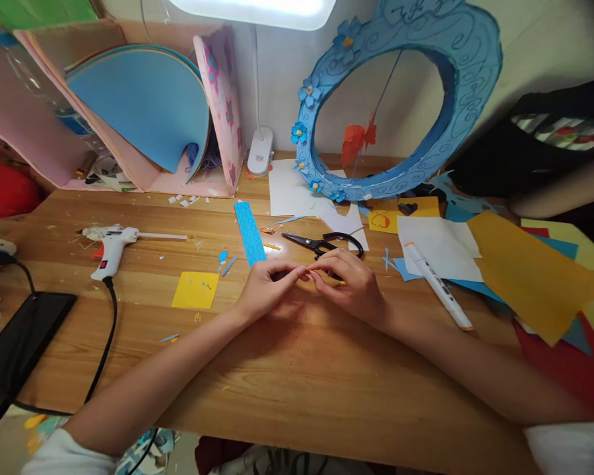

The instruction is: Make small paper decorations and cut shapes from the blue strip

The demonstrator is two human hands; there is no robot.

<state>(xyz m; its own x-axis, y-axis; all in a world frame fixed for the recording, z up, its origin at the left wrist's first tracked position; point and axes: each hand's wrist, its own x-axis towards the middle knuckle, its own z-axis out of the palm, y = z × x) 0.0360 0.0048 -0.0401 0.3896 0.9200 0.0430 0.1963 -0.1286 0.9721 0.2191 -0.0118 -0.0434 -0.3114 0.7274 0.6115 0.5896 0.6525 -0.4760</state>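
My left hand (pixel 268 285) and my right hand (pixel 352 285) meet fingertip to fingertip above the wooden table. Both are closed in a pinch on something tiny, perhaps orange, too small to name. Just beyond my right hand lie black-handled scissors (pixel 321 244), partly covered by its fingers. A blue strip with drawn shapes (pixel 250 231) reaches back from behind my left hand. Between the strip and the scissors is a thin yellow strip (pixel 271 247). Small blue scraps (pixel 223 256) and a yellow paper square (pixel 195 290) lie left of my left hand.
A glue gun (pixel 113 247) with its cord lies at the left, near a black phone-like slab (pixel 24 349). A blue decorated ring (pixel 400 188) stands at the back. Paper sheets (pixel 534 264) and a white marker (pixel 440 288) lie right. A pink box (pixel 218 112) stands back left.
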